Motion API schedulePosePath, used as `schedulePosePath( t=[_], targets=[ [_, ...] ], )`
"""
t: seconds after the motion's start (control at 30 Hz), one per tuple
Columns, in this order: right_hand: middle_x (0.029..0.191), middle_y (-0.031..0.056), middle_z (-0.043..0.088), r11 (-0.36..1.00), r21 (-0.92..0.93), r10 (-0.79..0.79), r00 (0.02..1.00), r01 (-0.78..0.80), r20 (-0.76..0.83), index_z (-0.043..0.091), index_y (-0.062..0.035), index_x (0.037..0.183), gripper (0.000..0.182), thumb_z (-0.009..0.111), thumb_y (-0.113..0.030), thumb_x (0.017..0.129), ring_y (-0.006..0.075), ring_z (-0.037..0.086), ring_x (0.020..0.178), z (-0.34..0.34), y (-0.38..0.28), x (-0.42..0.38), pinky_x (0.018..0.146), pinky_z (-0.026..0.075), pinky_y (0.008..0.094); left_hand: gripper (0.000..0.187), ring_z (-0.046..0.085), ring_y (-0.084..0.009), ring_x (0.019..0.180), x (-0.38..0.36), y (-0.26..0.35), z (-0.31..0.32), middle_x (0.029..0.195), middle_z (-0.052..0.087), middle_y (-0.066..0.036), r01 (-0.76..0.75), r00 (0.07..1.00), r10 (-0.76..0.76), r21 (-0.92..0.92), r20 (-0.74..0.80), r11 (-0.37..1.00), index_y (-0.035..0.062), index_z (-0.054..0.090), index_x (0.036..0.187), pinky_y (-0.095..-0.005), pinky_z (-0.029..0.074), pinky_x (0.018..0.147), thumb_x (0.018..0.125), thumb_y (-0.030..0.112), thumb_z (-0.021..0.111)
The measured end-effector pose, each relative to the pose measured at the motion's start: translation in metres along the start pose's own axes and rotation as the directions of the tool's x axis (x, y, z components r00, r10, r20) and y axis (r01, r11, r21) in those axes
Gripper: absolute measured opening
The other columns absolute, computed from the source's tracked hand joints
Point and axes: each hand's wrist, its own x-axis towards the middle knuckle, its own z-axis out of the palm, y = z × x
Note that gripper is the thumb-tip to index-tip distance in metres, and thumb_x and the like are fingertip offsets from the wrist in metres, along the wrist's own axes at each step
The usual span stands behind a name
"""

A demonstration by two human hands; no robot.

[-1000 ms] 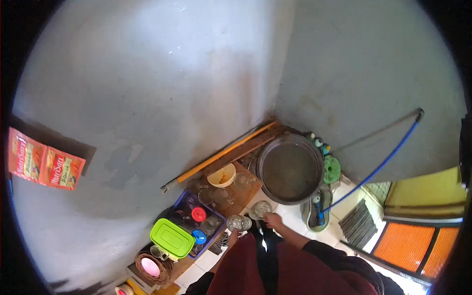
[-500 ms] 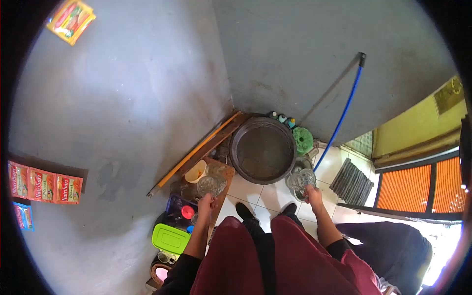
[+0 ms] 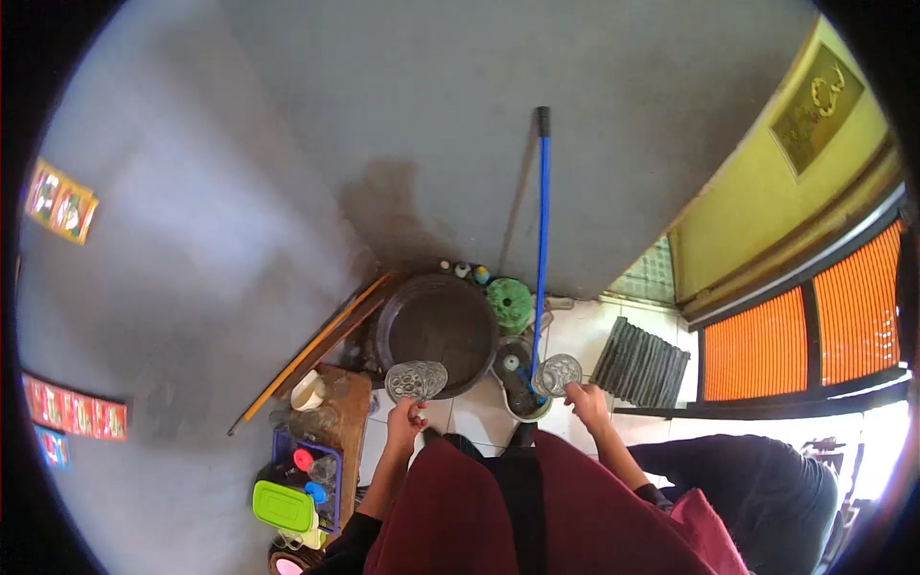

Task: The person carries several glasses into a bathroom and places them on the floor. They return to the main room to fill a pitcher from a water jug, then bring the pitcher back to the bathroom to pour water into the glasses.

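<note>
My left hand (image 3: 406, 418) is closed on a clear glass mug (image 3: 416, 380), which overlaps the near left rim of a large dark basin (image 3: 383, 335) holding murky water. On the right, my right hand (image 3: 586, 399) grips a second clear glass mug (image 3: 559, 375) beside the blue handle of a pole. Just left of that mug is a pale bucket (image 3: 529, 414) with dark and blue items inside. Each mug is tilted.
A blue pole (image 3: 544, 211) leans on the grey wall. Near the basin are a green round object (image 3: 510, 305) and small bottles. Left are a wooden bench (image 3: 355, 422), a purple crate (image 3: 331, 517) and a green lid (image 3: 284, 506). A dark slatted mat (image 3: 640, 364) lies right.
The view has turned to the right. My left hand and its mug have moved from above the bench to the basin's near edge. The bucket beside the right mug is more exposed.
</note>
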Motion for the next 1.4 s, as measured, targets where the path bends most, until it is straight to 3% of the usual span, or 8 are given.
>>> schedulePosePath(
  t=[0.2, 0.33, 0.4, 0.53, 0.8, 0.87, 1.13, 1.4],
  targets=[
    [0.061, 0.0181, 0.055, 0.980, -0.168, 0.084, 0.987, -0.107, -0.135, 0.059, -0.0022, 0.056, 0.042, 0.040, -0.038, 0.065, 0.0302, 0.055, 0.066, -0.061, -0.006, 0.017, 0.065, 0.041, 0.0346, 0.016, 0.036, -0.0085, 0.044, 0.019, 0.001, 0.036, 0.062, 0.048, -0.003, -0.008, 0.996, 0.002, 0.060, 0.088, 0.998, 0.0072, 0.046, 0.064, -0.0256, 0.039, 0.048, 0.070, 0.022, 0.049],
    [0.063, 0.0187, 0.056, 0.965, -0.011, 0.250, 0.936, -0.261, -0.248, 0.059, -0.0024, 0.056, 0.039, 0.040, -0.035, 0.064, 0.0308, 0.055, 0.070, -0.082, -0.008, 0.016, 0.069, 0.040, 0.0343, 0.023, 0.042, -0.0085, 0.045, 0.042, 0.027, 0.043, 0.054, 0.044, -0.002, -0.055, 0.983, -0.021, 0.398, 0.184, 0.916, 0.0027, 0.047, 0.060, -0.0248, 0.042, 0.046, 0.068, 0.023, 0.050],
    [0.052, 0.0159, 0.051, 0.976, 0.066, 0.215, 0.890, -0.206, -0.402, 0.054, 0.0040, 0.058, 0.037, 0.042, -0.030, 0.065, 0.0229, 0.052, 0.048, -0.092, 0.007, 0.023, 0.050, 0.040, 0.0321, 0.024, 0.043, -0.0088, 0.046, 0.047, 0.033, 0.059, 0.051, 0.042, -0.002, -0.038, 0.981, -0.016, 0.275, 0.191, 0.961, 0.0022, 0.047, 0.055, -0.0231, 0.041, 0.044, 0.068, 0.022, 0.049],
    [0.054, 0.0169, 0.050, 0.981, 0.118, 0.196, 0.799, -0.156, -0.569, 0.052, 0.0064, 0.061, 0.036, 0.042, -0.027, 0.065, 0.0228, 0.050, 0.048, -0.124, 0.014, 0.020, 0.048, 0.038, 0.0323, 0.021, 0.042, -0.0094, 0.044, 0.054, 0.038, 0.087, 0.050, 0.040, -0.001, -0.209, 0.957, 0.096, 0.416, 0.275, 0.885, 0.0037, 0.047, 0.055, -0.0234, 0.040, 0.044, 0.066, 0.021, 0.050],
    [0.045, 0.0162, 0.047, 0.995, 0.046, 0.103, 0.820, -0.094, -0.563, 0.050, 0.0061, 0.053, 0.040, 0.040, -0.029, 0.068, 0.0239, 0.048, 0.044, -0.218, 0.015, 0.052, 0.048, 0.035, 0.0345, 0.025, 0.044, -0.0106, 0.045, 0.035, 0.025, 0.227, 0.047, 0.043, -0.002, -0.256, 0.920, 0.029, 0.542, 0.392, 0.801, 0.0013, 0.048, 0.051, -0.0243, 0.039, 0.047, 0.065, 0.022, 0.052],
    [0.063, 0.0224, 0.053, 0.960, 0.107, 0.280, 0.871, -0.259, -0.404, 0.057, 0.0012, 0.057, 0.041, 0.038, -0.034, 0.065, 0.0332, 0.053, 0.068, -0.264, 0.017, 0.073, 0.066, 0.038, 0.0362, 0.027, 0.045, -0.0111, 0.046, 0.028, 0.018, 0.282, 0.047, 0.043, -0.002, -0.239, 0.908, -0.011, 0.541, 0.418, 0.806, 0.0031, 0.045, 0.048, -0.0245, 0.038, 0.047, 0.065, 0.023, 0.053],
    [0.064, 0.0220, 0.054, 0.925, -0.354, 0.025, 0.954, -0.135, -0.299, 0.057, 0.0029, 0.060, 0.039, 0.043, -0.033, 0.060, 0.0335, 0.054, 0.067, -0.440, 0.035, 0.175, 0.064, 0.041, 0.0364, 0.025, 0.042, -0.0102, 0.046, 0.010, -0.045, 0.503, 0.051, 0.042, -0.001, -0.181, 0.842, -0.086, 0.429, 0.533, 0.885, 0.0049, 0.045, 0.054, -0.0269, 0.042, 0.054, 0.068, 0.025, 0.052],
    [0.066, 0.0221, 0.054, 0.972, -0.139, 0.125, 0.917, -0.190, -0.378, 0.057, 0.0024, 0.063, 0.039, 0.041, -0.033, 0.060, 0.0344, 0.053, 0.070, -0.498, 0.068, 0.211, 0.065, 0.041, 0.0383, 0.020, 0.042, -0.0096, 0.052, 0.019, -0.067, 0.579, 0.056, 0.042, 0.000, -0.212, 0.787, -0.151, 0.493, 0.598, 0.844, 0.0034, 0.051, 0.065, -0.0267, 0.041, 0.056, 0.072, 0.021, 0.045]
  ],
)
